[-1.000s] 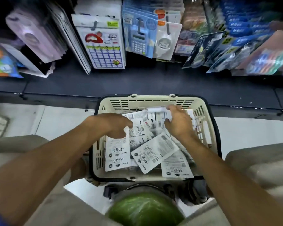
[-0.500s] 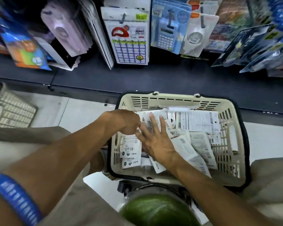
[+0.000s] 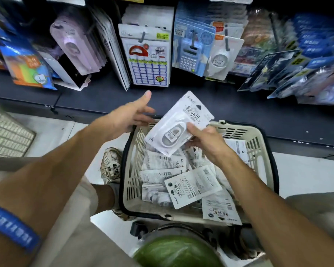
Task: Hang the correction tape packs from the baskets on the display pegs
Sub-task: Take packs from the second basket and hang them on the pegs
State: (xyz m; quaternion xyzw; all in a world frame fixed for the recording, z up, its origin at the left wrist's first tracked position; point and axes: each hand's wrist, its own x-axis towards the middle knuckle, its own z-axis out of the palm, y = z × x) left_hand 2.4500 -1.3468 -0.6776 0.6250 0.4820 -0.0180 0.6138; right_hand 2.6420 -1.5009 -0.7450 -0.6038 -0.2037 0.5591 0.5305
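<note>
My right hand (image 3: 206, 141) pinches a white correction tape pack (image 3: 178, 122) by its lower right edge and holds it face up above the basket's far left corner. My left hand (image 3: 130, 116) hovers open just left of the pack, fingers stretched toward it; whether it touches the pack is unclear. Below, the cream plastic basket (image 3: 258, 151) with a black handle holds several more white packs (image 3: 193, 186), lying loose and overlapping. Display pegs (image 3: 143, 36) at the top carry other carded goods.
A dark shelf ledge (image 3: 239, 112) runs across behind the basket. Hanging calculators (image 3: 190, 53), sticker sheets and blue packs crowd the rack above. A second cream basket (image 3: 6, 132) stands at the left. My shoe (image 3: 111, 162) is beside the basket; a green round object (image 3: 174, 251) lies near me.
Both hands were down in the basket sorting packs. My right hand has now lifted one pack up out of it, and my left hand has risen open beside it. The view shifted left.
</note>
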